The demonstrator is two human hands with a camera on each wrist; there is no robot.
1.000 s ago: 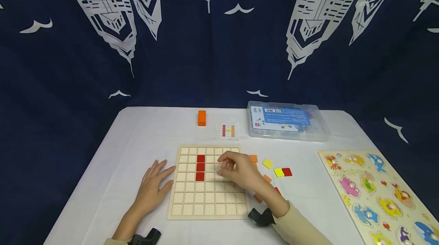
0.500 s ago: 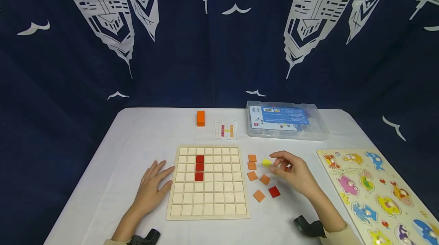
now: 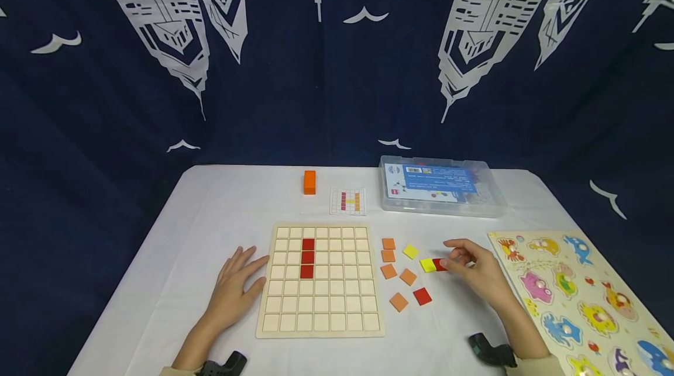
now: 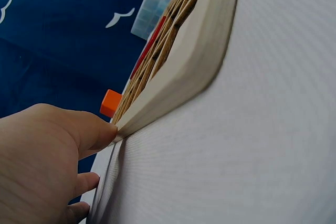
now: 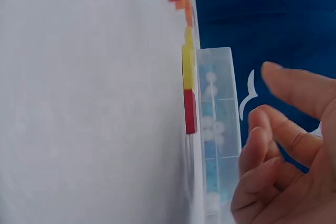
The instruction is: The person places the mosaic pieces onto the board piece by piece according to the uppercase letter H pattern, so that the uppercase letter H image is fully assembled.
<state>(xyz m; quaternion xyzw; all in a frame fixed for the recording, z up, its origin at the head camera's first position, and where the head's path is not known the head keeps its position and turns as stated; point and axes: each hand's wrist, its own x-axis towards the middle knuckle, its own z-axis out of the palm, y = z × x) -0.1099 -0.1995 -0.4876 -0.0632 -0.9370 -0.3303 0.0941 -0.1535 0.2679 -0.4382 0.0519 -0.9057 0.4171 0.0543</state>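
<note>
A wooden grid board (image 3: pixel 286 288) lies on the table with three red tiles (image 3: pixel 308 258) in one column. My left hand (image 3: pixel 231 291) rests at the board's left side, fingers spread; in the left wrist view the thumb (image 4: pixel 97 132) touches the board's edge. At the right, my right hand (image 3: pixel 476 271) hovers over a red tile (image 5: pixel 190 111), which lies against a yellow tile (image 3: pixel 427 265). Its thumb and index finger stand apart in the right wrist view, with nothing between them. Another yellow tile (image 3: pixel 411 252), a loose red tile (image 3: pixel 422 296) and several orange tiles (image 3: pixel 408 276) lie near.
A small pattern card (image 3: pixel 348 201) lies behind the board, with an orange block (image 3: pixel 309 182) to its left. A clear plastic case (image 3: pixel 439 186) stands at the back right. An animal puzzle board (image 3: pixel 571 294) covers the table's right side.
My right hand has moved right, from above the grid board to the red tile beside the yellow one. The left hand has stayed in place.
</note>
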